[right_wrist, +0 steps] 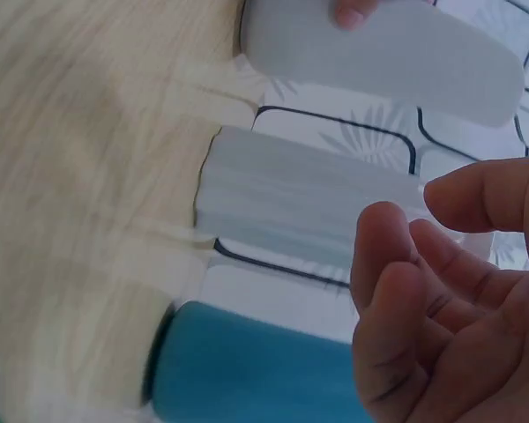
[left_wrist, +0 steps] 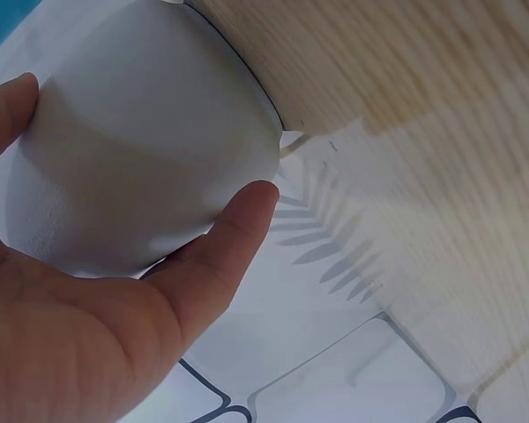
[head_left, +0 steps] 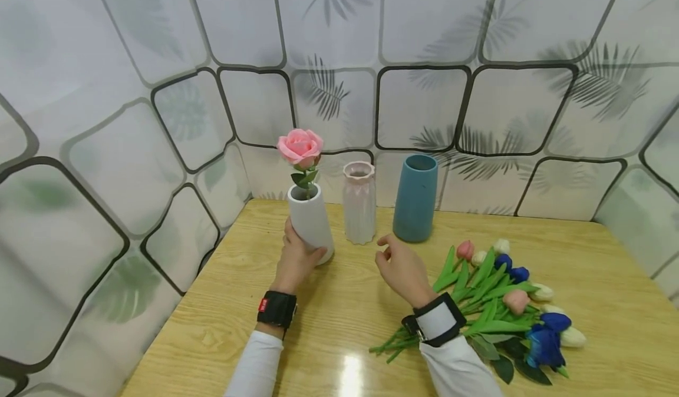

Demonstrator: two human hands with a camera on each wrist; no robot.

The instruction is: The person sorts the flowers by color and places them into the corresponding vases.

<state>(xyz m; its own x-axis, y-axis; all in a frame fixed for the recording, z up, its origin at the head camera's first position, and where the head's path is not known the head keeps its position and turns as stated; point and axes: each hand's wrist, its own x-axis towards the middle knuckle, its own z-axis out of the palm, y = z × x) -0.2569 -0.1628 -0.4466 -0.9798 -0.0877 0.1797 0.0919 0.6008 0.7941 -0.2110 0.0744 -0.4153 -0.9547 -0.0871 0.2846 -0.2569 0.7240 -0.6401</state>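
My left hand (head_left: 298,264) grips the lower part of a smooth white vase (head_left: 312,220), thumb on one side and fingers round the other. One pink rose (head_left: 300,148) with green leaves stands in that vase, its bloom above the rim. In the left wrist view, the fingers and thumb lie against the white vase wall (left_wrist: 150,132). My right hand (head_left: 404,269) hovers above the table with fingers loosely bent and nothing in them. It is nearest to a pale pink ribbed vase (head_left: 359,208) and a teal vase (head_left: 416,199), apart from both.
To the right, a spread of artificial flowers (head_left: 493,294) lies on the wooden table (head_left: 212,332), with pink, white and blue blooms and green stems. Their stem ends reach under my right wrist. A patterned curtain (head_left: 424,108) hangs behind the vases and along the sides.
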